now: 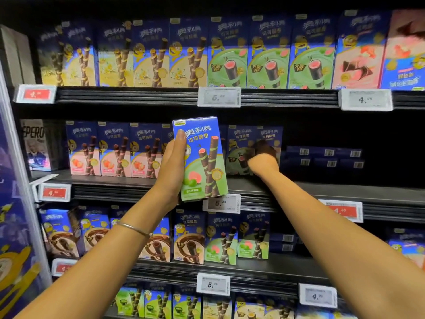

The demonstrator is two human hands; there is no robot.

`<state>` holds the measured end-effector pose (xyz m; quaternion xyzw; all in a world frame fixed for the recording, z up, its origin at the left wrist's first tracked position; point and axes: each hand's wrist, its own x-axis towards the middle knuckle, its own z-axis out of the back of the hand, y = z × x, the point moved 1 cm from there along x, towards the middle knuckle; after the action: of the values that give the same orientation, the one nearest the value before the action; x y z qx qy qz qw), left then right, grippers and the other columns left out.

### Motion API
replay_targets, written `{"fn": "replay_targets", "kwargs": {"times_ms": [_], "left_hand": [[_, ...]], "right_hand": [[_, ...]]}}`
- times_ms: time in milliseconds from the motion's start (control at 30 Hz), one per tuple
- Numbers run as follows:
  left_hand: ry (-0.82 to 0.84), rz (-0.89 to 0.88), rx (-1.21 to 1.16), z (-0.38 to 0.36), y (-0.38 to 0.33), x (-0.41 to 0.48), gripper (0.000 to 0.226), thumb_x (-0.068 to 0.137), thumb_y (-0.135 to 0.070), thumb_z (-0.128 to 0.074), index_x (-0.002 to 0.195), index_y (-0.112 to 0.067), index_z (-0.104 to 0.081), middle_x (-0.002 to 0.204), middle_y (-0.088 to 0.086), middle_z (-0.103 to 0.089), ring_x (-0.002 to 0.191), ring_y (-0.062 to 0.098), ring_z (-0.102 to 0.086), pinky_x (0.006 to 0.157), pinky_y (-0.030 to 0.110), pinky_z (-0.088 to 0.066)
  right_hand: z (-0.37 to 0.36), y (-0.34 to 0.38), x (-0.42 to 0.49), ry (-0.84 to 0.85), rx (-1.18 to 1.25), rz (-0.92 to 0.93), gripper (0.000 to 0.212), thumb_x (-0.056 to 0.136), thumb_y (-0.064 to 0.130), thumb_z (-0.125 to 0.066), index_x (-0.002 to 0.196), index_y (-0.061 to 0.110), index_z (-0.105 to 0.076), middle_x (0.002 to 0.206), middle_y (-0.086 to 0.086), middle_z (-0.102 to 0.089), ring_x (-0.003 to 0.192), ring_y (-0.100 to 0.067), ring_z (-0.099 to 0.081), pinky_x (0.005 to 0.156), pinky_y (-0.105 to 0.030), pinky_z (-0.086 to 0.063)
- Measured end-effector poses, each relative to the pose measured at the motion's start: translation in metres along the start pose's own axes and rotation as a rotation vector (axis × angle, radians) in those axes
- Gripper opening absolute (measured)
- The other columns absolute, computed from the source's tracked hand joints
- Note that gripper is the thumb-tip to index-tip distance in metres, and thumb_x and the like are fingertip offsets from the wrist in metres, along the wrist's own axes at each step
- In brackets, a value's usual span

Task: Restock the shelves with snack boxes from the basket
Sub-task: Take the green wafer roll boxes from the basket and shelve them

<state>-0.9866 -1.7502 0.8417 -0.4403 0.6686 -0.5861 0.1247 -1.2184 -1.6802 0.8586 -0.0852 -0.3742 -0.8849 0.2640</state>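
My left hand grips a green snack box upright before the middle shelf, covering part of a price tag. My right hand reaches into shadow against the shelved green boxes (its grip I cannot tell); pink boxes stand left, flat-stacked boxes right.
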Motion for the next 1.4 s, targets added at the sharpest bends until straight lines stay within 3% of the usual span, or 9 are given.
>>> {"fn": "replay_targets", "kwargs": {"times_ms": [133,300,467,600,733,900,1033,1233,1400], "left_hand": [[-0.009,-0.019,0.009,0.000,-0.001,-0.002,0.069,0.105,-0.062,-0.042,0.146,-0.008,-0.049,0.132,0.016,-0.072,0.117,0.036,-0.073,0.107,0.061,-0.054],[-0.021,-0.036,0.031,-0.001,-0.001,-0.002,0.065,0.106,-0.061,-0.043,0.145,-0.009,-0.050,0.129,0.014,-0.073,0.113,0.033,-0.075,0.103,0.056,-0.058],[-0.059,-0.065,0.009,-0.011,0.004,0.000,0.055,0.106,-0.059,-0.046,0.135,-0.013,-0.054,0.130,0.014,-0.072,0.115,0.032,-0.074,0.102,0.054,-0.059],[-0.088,-0.083,0.011,-0.027,0.011,0.005,0.041,0.105,-0.061,-0.049,0.117,-0.022,-0.056,0.106,0.000,-0.079,0.092,0.019,-0.080,0.073,0.034,-0.065],[-0.105,-0.118,0.004,-0.043,0.014,0.007,0.061,0.105,-0.061,-0.048,0.137,-0.009,-0.054,0.121,0.013,-0.076,0.104,0.029,-0.078,0.083,0.042,-0.066],[-0.095,-0.105,-0.066,-0.057,0.017,0.008,0.075,0.103,-0.064,-0.050,0.153,-0.008,-0.043,0.131,0.017,-0.072,0.114,0.036,-0.074,0.100,0.058,-0.059],[-0.079,-0.093,-0.068,-0.065,0.019,0.009,0.086,0.098,-0.078,-0.034,0.149,-0.011,-0.046,0.133,0.015,-0.071,0.118,0.035,-0.073,0.105,0.058,-0.056],[-0.194,-0.125,0.123,-0.061,0.033,0.023,0.061,0.108,-0.058,-0.044,0.148,-0.012,-0.042,0.120,0.004,-0.076,0.094,0.014,-0.080,0.069,0.028,-0.063],[-0.237,-0.167,0.159,-0.056,0.036,0.028,0.050,0.109,-0.053,-0.045,0.141,-0.014,-0.046,0.119,0.006,-0.074,0.102,0.018,-0.077,0.078,0.034,-0.064]], "right_hand": [[-0.001,0.001,0.001,-0.047,0.026,0.007,0.059,0.090,0.023,-0.070,0.142,0.007,-0.046,0.138,-0.020,-0.056,0.127,-0.039,-0.055,0.100,-0.049,-0.051],[0.003,-0.005,-0.005,-0.003,0.060,-0.057,0.040,0.095,0.022,-0.061,0.130,0.004,-0.057,0.133,-0.019,-0.060,0.123,-0.038,-0.057,0.103,-0.047,-0.050],[0.016,-0.003,-0.039,-0.194,0.623,-0.001,0.023,0.089,0.034,-0.065,0.099,0.014,-0.060,0.112,-0.010,-0.068,0.103,-0.030,-0.064,0.095,-0.050,-0.055],[0.028,0.009,-0.084,0.077,0.965,0.194,0.033,0.095,0.054,-0.060,0.106,0.022,-0.062,0.112,0.002,-0.070,0.108,-0.014,-0.066,0.092,-0.040,-0.055],[0.034,0.006,-0.115,0.245,0.929,0.336,0.040,0.086,0.054,-0.072,0.109,0.022,-0.063,0.105,0.008,-0.074,0.092,-0.003,-0.072,0.075,-0.026,-0.059],[0.035,-0.002,-0.118,0.135,0.799,0.381,0.038,0.084,0.030,-0.081,0.115,0.021,-0.061,0.114,0.006,-0.071,0.096,-0.012,-0.073,0.086,-0.042,-0.061],[0.041,-0.011,-0.112,0.115,0.805,0.388,0.035,0.086,0.025,-0.080,0.115,0.019,-0.062,0.109,0.005,-0.073,0.094,-0.009,-0.073,0.080,-0.034,-0.062],[0.052,-0.025,-0.107,0.190,0.914,0.302,0.032,0.088,0.017,-0.077,0.115,0.015,-0.060,0.104,-0.003,-0.077,0.087,-0.013,-0.076,0.066,-0.027,-0.062],[0.066,-0.036,-0.095,0.142,0.988,0.208,0.032,0.091,0.010,-0.073,0.120,0.007,-0.061,0.104,-0.010,-0.077,0.089,-0.020,-0.076,0.065,-0.027,-0.061]]}}
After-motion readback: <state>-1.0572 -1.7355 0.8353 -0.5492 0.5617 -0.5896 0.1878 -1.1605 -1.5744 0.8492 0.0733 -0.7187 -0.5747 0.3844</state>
